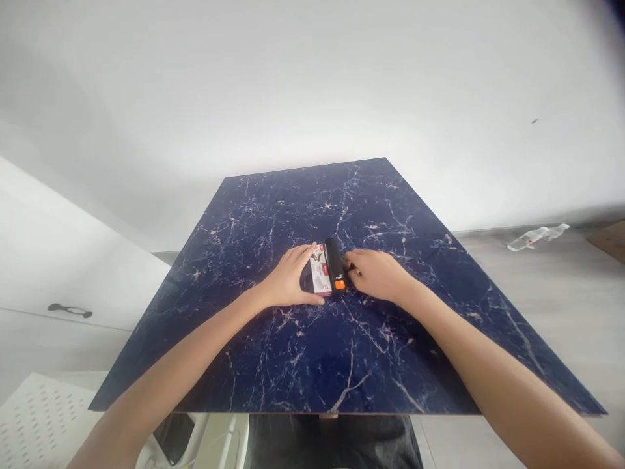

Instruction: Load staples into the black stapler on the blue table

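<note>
A small white and red printed box (321, 273) lies on the dark blue marbled table. Along its right side is a black stapler-like object (335, 264) with an orange patch at the near end. My left hand (291, 277) grips the box from the left, thumb at its near end and fingertips at its far end. Just right of the black object, my right hand (375, 273) is closed, its fingers curled and pressed together. What those fingers hold, if anything, is hidden.
The table (312, 202) stands close to a white wall. Clear plastic bottles (537, 237) lie on the floor at the right. A white cabinet with a dark handle (69, 310) is at the left. Below the near edge, a dark phone-like object (173, 436) shows.
</note>
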`<action>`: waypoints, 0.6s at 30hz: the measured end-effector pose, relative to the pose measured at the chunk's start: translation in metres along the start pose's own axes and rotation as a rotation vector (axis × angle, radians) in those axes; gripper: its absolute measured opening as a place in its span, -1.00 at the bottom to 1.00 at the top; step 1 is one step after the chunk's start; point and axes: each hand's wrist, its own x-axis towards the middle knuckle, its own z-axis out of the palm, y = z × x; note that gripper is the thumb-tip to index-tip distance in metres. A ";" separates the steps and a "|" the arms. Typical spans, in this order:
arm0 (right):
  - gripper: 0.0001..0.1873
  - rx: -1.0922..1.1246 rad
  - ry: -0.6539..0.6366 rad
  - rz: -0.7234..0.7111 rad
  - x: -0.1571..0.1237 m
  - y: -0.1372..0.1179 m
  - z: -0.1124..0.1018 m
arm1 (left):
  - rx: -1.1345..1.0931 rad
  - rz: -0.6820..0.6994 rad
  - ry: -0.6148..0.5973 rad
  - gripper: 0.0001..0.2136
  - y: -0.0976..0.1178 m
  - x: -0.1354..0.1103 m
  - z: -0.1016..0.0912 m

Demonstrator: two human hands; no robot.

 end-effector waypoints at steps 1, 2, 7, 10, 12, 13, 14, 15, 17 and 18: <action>-0.84 -0.010 0.019 0.060 0.001 0.007 -0.003 | -0.002 0.002 -0.002 0.24 0.003 0.010 0.004; -0.82 -0.016 0.051 0.127 0.003 0.015 -0.007 | -0.002 0.001 -0.004 0.23 0.007 0.021 0.008; -0.66 0.047 0.319 0.466 0.005 0.059 -0.027 | 0.006 0.022 -0.005 0.20 0.033 0.094 0.038; -0.62 0.086 0.448 0.589 0.001 0.089 -0.033 | 0.001 0.053 0.012 0.21 0.050 0.144 0.060; -0.59 0.038 0.463 0.646 -0.004 0.109 -0.035 | -0.006 0.065 0.015 0.20 0.061 0.175 0.073; -0.57 -0.013 0.453 0.655 -0.007 0.118 -0.036 | -0.011 0.069 0.009 0.20 0.066 0.188 0.078; -0.55 -0.071 0.437 0.649 -0.010 0.125 -0.036 | -0.019 0.072 0.004 0.21 0.070 0.200 0.082; -0.54 -0.127 0.420 0.637 -0.013 0.132 -0.036 | -0.026 0.073 0.000 0.22 0.074 0.210 0.085; -0.50 -0.199 0.398 0.627 -0.017 0.140 -0.037 | -0.032 0.067 0.000 0.24 0.080 0.224 0.088; -0.48 -0.208 0.395 0.635 -0.019 0.143 -0.037 | -0.029 0.063 0.003 0.24 0.082 0.229 0.089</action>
